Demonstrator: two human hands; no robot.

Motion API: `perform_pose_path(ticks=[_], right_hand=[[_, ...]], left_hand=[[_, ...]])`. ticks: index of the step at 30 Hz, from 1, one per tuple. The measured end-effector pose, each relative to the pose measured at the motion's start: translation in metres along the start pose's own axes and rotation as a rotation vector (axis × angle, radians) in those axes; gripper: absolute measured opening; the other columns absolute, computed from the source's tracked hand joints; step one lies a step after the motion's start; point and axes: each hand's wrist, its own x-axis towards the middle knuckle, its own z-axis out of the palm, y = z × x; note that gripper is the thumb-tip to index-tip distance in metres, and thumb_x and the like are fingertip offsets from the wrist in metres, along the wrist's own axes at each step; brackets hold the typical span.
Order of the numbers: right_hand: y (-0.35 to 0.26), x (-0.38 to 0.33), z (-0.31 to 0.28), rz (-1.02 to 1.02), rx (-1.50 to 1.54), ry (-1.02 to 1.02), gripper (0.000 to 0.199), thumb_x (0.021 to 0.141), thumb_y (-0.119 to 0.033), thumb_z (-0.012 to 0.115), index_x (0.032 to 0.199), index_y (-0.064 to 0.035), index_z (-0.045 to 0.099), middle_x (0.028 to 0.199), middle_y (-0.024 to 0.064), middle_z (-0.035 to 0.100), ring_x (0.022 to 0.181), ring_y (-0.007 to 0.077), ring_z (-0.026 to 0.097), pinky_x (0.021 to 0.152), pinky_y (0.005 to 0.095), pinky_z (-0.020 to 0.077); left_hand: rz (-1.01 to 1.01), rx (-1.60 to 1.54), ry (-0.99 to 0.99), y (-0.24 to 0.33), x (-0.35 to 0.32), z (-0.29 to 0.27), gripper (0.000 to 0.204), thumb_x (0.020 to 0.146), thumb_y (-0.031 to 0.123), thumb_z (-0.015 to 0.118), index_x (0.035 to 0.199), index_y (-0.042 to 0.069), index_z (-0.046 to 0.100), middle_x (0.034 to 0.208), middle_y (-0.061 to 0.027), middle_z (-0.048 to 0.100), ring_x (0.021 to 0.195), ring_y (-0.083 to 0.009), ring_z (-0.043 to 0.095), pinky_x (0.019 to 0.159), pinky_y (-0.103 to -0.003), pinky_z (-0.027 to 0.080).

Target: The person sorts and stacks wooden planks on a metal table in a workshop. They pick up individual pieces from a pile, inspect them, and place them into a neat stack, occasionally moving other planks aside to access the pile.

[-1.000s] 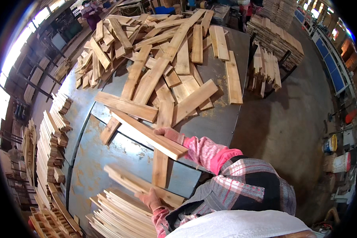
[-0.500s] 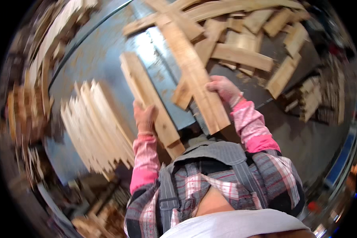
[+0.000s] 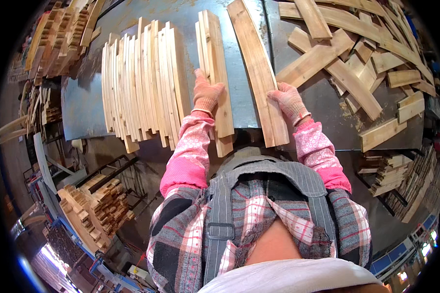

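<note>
My left hand (image 3: 206, 92), in a pink glove, rests on a narrow plank stack (image 3: 215, 68) lying lengthwise on the blue metal table (image 3: 83, 102). Gloved the same way, my right hand (image 3: 288, 100) grips the right edge of a wider long plank (image 3: 256, 68) beside that stack. Both planks stick out over the table's near edge toward me. To the left lies a row of several planks set on edge (image 3: 142, 83), close together.
A loose heap of short and long boards (image 3: 366, 63) covers the table's right side. Stacked offcuts (image 3: 95, 207) sit on a rack at lower left, more boards (image 3: 391, 171) at the right, and wood piles (image 3: 58, 34) at upper left.
The view has swung so the table lies square ahead. Both hands have brought the planks down flat on the table beside the plank row, the left one on the narrow stack.
</note>
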Motion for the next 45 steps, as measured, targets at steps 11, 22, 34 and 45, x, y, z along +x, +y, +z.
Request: perform_pose_path(ticks=[11, 22, 34, 45], right_hand=[[-0.017, -0.014, 0.117, -0.194, -1.014, -0.100, 0.051, 0.084, -0.034, 0.072, 0.118, 0.0011, 0.056, 0.111, 0.0262, 0.069, 0.105, 0.0436, 0.069, 0.090, 0.0489, 0.0561], [-0.015, -0.015, 0.081, -0.197, -0.682, -0.127, 0.047, 0.089, -0.033, 0.065, 0.121, 0.0003, 0.065, 0.112, 0.0207, 0.072, 0.108, 0.0363, 0.070, 0.091, 0.0445, 0.0552], [0.040, -0.011, 0.002, 0.134, 0.220, -0.070, 0.028, 0.093, -0.019, 0.067, 0.114, -0.0013, 0.071, 0.085, 0.0003, 0.066, 0.072, 0.0093, 0.058, 0.064, 0.0264, 0.0476], [-0.021, 0.052, 0.087, -0.002, -0.329, -0.444, 0.042, 0.097, -0.033, 0.061, 0.118, 0.0018, 0.067, 0.084, 0.0068, 0.067, 0.072, 0.0179, 0.062, 0.066, 0.0339, 0.0504]], left_hand=[[0.008, 0.051, 0.006, -0.017, 0.016, 0.005, 0.123, 0.076, 0.047, 0.084, 0.163, 0.003, 0.009, 0.158, -0.0291, 0.037, 0.141, -0.0440, 0.045, 0.118, -0.045, 0.039], [-0.078, -0.418, -0.157, 0.013, 0.003, -0.011, 0.075, 0.073, 0.005, 0.084, 0.134, -0.002, 0.041, 0.092, -0.0120, 0.068, 0.079, -0.0217, 0.069, 0.069, -0.039, 0.060], [-0.036, -0.240, 0.048, 0.018, 0.027, -0.030, 0.074, 0.074, 0.023, 0.083, 0.132, -0.006, 0.050, 0.115, -0.0204, 0.068, 0.103, -0.0323, 0.069, 0.093, -0.041, 0.057], [-0.032, 0.484, 0.265, 0.004, 0.014, -0.030, 0.119, 0.073, 0.036, 0.084, 0.159, -0.004, 0.013, 0.149, -0.0301, 0.045, 0.133, -0.0439, 0.053, 0.112, -0.045, 0.045]])
